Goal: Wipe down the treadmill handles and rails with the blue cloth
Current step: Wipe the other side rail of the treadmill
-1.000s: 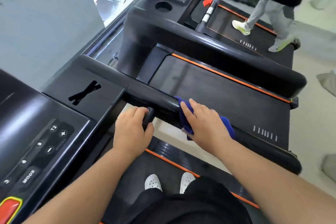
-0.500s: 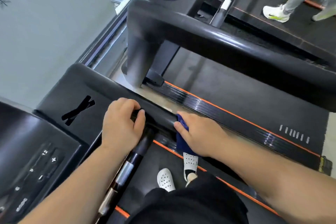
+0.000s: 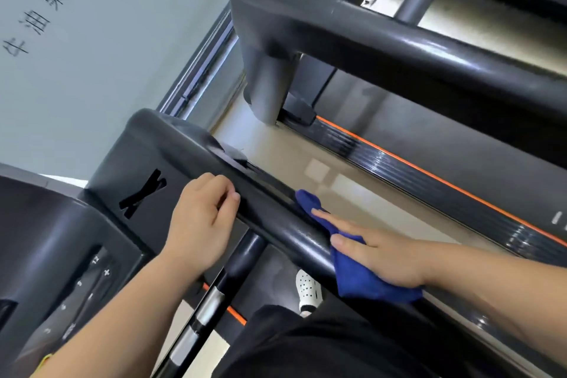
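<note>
Grey wall (image 3: 107, 70), black lettering, 10 o'clock. Neighbouring treadmill (image 3: 399, 46), orange-edged deck, 1 o'clock. Beige floor (image 3: 306, 150) at centre. White perforated shoe (image 3: 308, 288), 6 o'clock.

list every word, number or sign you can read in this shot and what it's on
"12" and "+": on buttons of the console.
"果健": rotated Chinese characters on the grey wall panel; I cannot read the other characters in that row with any certainty.
Lower console digits: too blurred to read.
Black X-shaped mark: on the tray beside the console, no letters.
</note>
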